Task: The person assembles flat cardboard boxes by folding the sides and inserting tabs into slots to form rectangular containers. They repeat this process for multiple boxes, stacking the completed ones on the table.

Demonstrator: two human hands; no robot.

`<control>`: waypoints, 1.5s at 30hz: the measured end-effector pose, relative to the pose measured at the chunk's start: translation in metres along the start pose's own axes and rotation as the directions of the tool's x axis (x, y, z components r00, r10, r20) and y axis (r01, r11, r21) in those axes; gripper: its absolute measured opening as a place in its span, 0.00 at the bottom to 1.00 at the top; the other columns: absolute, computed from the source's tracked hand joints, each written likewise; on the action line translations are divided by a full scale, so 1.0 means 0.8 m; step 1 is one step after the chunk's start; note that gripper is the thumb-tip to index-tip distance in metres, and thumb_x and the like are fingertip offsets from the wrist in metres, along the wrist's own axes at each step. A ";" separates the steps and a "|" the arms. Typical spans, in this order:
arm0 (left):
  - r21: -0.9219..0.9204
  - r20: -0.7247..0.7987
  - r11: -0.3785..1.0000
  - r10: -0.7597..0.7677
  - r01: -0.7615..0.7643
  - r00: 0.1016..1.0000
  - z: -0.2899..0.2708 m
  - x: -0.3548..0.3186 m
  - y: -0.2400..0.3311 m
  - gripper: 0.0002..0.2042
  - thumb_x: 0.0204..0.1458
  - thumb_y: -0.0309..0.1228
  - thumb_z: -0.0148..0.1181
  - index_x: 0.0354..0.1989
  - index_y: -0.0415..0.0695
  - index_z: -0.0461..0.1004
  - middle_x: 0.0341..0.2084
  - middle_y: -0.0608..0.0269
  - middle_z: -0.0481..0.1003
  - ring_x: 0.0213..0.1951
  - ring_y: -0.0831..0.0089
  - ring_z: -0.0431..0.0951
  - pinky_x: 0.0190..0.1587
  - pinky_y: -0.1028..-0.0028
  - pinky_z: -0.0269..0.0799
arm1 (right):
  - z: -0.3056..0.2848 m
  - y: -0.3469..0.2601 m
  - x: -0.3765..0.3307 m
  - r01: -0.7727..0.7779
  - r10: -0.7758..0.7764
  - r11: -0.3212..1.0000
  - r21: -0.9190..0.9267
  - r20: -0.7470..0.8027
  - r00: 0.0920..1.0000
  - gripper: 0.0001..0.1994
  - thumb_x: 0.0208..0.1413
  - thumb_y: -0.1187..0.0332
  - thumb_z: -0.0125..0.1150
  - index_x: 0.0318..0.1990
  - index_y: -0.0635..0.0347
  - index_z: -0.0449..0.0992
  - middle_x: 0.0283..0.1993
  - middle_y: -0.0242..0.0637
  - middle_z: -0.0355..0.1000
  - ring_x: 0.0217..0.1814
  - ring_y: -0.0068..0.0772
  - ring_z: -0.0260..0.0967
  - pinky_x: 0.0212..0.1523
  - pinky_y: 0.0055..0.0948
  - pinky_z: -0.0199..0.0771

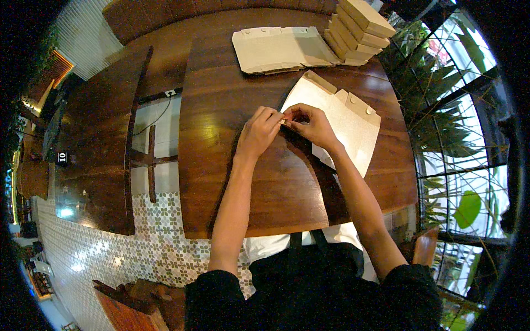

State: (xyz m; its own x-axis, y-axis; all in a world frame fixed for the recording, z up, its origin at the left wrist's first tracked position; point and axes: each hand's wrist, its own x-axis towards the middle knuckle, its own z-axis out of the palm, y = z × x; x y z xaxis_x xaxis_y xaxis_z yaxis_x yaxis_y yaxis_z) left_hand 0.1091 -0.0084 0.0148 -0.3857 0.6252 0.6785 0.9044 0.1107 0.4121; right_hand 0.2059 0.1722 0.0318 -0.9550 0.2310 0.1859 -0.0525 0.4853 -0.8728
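I count one flat cardboard box blank (pixel 342 127) spread on the table in front of me, pale and fan-shaped with tabs along its far edge. Beyond it lies one low pile of more flat blanks (pixel 279 49), and just right of that a stack of folded boxes (pixel 359 30) — about five layers, though I cannot count them surely.

The surface is a dark polished wooden table (pixel 243 187), glossy with a lamp reflection. A second wooden table (pixel 94 154) stands to the left across a gap, the floor (pixel 149 243) below is patterned tile, and a glass wall with green plants (pixel 441 110) runs along the right.

Both forearms reach forward from the lower edge, bare below dark sleeves, and meet near the table's middle. My left hand (pixel 258 132) and right hand (pixel 312 124) sit fingertip to fingertip at the near left corner of the blank — each hand is closed in a pinch on a small flap at that edge, knuckles up, wrists slightly raised off the wood.
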 end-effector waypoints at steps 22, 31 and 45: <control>0.011 -0.111 0.974 0.226 -0.226 0.968 -0.001 0.003 0.014 0.18 0.47 0.19 0.68 0.49 0.40 0.79 0.41 0.57 0.75 0.47 0.57 0.77 0.50 0.63 0.78 | -0.049 -0.033 0.009 -0.233 0.171 0.954 0.190 0.291 0.941 0.10 0.64 0.67 0.65 0.43 0.66 0.84 0.38 0.37 0.83 0.40 0.26 0.79 0.46 0.27 0.79; -0.040 0.008 0.971 0.237 -0.237 0.971 0.007 0.000 0.016 0.18 0.48 0.17 0.65 0.49 0.38 0.80 0.40 0.56 0.76 0.47 0.58 0.78 0.50 0.64 0.79 | -0.067 0.006 0.053 -0.393 0.349 0.917 -0.066 0.608 0.713 0.09 0.56 0.71 0.65 0.43 0.64 0.84 0.39 0.38 0.83 0.39 0.28 0.80 0.45 0.28 0.80; -0.150 0.071 0.989 0.026 -0.015 0.997 0.006 0.000 0.011 0.14 0.50 0.24 0.69 0.47 0.43 0.79 0.42 0.55 0.76 0.47 0.57 0.77 0.50 0.63 0.76 | -0.043 0.015 0.042 -0.340 0.461 0.887 -0.311 0.573 0.678 0.17 0.66 0.62 0.55 0.51 0.69 0.77 0.39 0.37 0.77 0.38 0.30 0.72 0.42 0.30 0.74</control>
State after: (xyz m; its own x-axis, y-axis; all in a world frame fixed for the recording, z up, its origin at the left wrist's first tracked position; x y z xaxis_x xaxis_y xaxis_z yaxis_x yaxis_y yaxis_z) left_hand 0.1178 -0.0038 0.0160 -0.3481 0.6814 0.6439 0.8723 -0.0161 0.4886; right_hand 0.1832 0.2148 0.0434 -0.8385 -0.1032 -0.5350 0.3693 0.6142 -0.6974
